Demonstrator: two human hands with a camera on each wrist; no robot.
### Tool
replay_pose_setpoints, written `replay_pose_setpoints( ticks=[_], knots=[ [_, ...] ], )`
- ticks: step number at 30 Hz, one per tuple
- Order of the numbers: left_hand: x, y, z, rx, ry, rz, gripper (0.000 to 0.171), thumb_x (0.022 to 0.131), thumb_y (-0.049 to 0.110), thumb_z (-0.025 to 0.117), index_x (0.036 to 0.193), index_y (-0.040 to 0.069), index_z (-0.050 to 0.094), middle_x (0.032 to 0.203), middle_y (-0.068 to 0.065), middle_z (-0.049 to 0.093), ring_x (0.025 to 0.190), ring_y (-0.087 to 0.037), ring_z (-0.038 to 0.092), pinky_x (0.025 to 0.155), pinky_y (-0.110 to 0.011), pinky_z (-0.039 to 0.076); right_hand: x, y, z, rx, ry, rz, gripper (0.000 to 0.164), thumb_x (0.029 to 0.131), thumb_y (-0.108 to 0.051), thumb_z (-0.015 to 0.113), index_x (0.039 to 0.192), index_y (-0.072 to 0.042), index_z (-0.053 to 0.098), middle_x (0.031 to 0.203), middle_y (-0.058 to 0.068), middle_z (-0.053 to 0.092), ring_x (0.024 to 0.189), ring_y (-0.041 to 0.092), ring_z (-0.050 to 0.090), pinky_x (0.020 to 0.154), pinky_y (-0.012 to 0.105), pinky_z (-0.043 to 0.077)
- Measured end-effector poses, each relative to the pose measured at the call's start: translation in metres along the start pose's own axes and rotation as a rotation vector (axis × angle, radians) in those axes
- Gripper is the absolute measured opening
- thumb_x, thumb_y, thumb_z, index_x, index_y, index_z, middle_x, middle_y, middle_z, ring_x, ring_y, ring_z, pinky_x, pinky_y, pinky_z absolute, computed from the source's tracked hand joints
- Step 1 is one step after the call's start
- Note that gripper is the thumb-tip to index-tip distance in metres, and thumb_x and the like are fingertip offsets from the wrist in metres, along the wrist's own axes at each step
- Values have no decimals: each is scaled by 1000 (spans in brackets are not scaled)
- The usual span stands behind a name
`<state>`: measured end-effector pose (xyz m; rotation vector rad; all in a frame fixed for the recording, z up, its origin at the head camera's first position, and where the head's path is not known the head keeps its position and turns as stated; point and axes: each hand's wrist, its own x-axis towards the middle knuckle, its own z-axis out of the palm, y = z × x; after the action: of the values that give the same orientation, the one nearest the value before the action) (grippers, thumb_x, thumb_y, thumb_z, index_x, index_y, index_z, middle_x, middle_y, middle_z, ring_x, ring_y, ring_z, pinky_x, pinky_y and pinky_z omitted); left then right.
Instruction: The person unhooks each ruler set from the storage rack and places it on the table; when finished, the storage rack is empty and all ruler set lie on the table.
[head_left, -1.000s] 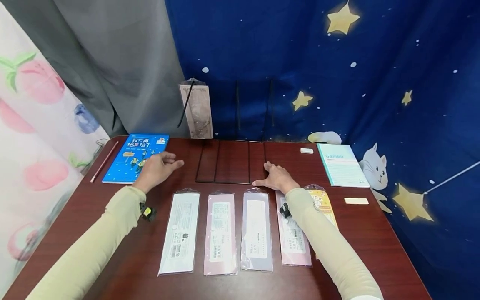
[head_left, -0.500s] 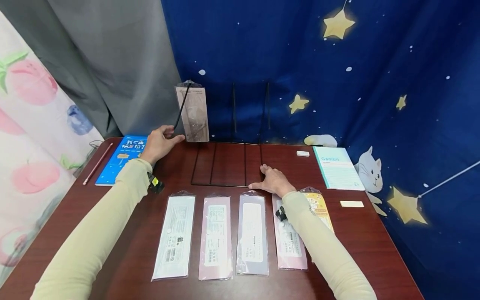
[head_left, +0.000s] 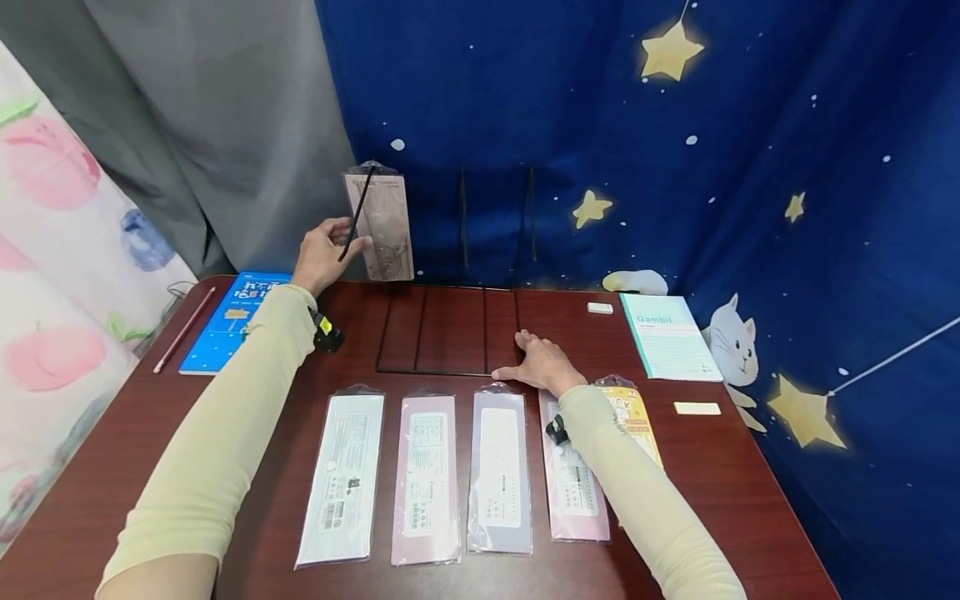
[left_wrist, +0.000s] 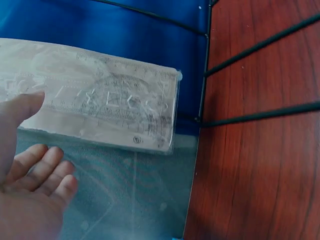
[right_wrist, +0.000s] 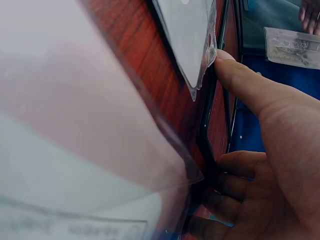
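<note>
A black wire rack [head_left: 486, 333] stands at the back of the table, prongs sticking out above. On its left prong hangs a clear-packaged ruler set [head_left: 386, 225]. My left hand [head_left: 322, 257] is at the package's lower left edge, around the prong's tip. In the left wrist view its thumb overlaps the ruler set [left_wrist: 145, 105], while the loosely bent fingers lie below the lower edge. My right hand [head_left: 546, 365] rests at the rack's front right corner. In the right wrist view the thumb [right_wrist: 240, 80] touches the front bar and fingertips meet the corner.
White [head_left: 341, 475], pink [head_left: 426, 500] and lavender [head_left: 500, 500] packages lie in a row before the rack. Another pink package [head_left: 573, 492] and an orange one [head_left: 630, 408] are partly under my right forearm. A blue book [head_left: 240, 308], pencil [head_left: 183, 329] and notebook [head_left: 670, 342] flank the rack.
My left hand has moved up and right, from over the blue book to the hanging ruler set. My right hand has stayed at the rack's corner.
</note>
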<state>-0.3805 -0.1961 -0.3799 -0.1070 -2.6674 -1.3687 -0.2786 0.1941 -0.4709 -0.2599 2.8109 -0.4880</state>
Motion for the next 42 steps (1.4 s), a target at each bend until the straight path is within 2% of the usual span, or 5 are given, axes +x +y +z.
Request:
replay_pose_setpoints(
  ticks=[9, 15, 21, 27, 42],
  knots=[
    [5, 6, 14, -146, 29, -37, 79, 99, 42, 69, 160, 6, 34, 156, -23, 47, 144, -36, 48, 120, -51, 40, 0, 0, 0, 13, -1, 25, 106, 85, -64, 76, 163, -8, 31, 172, 12, 26, 157, 38, 31, 126, 51, 31],
    [8, 7, 15, -204, 39, -44, 74, 99, 46, 67, 156, 6, 42, 153, -22, 53, 141, -34, 53, 120, -48, 40, 0, -1, 0, 20, 4, 18, 105, 85, -63, 76, 163, -8, 31, 172, 12, 27, 156, 39, 32, 126, 51, 31],
    [7, 5, 14, -218, 76, -49, 54, 96, 51, 69, 131, 10, 64, 123, -3, 73, 113, -12, 63, 107, -39, 45, 0, -2, 0, 11, 10, 14, 105, 85, -63, 77, 163, -7, 32, 171, 13, 28, 156, 40, 33, 125, 51, 32],
    [5, 1, 12, -288, 55, -48, 39, 95, 48, 73, 117, 16, 72, 99, 18, 77, 100, -2, 65, 103, -37, 46, -1, -3, -1, 13, 11, 18, 105, 85, -63, 77, 162, -7, 33, 171, 13, 29, 156, 40, 33, 125, 51, 32],
    [-22, -4, 22, -601, 75, -100, 24, 94, 38, 76, 107, 18, 74, 91, 19, 76, 89, -4, 67, 80, -18, 56, 1, -4, -3, 13, -10, 20, 105, 85, -62, 77, 162, -7, 33, 171, 13, 27, 156, 40, 31, 126, 52, 31]
  ],
)
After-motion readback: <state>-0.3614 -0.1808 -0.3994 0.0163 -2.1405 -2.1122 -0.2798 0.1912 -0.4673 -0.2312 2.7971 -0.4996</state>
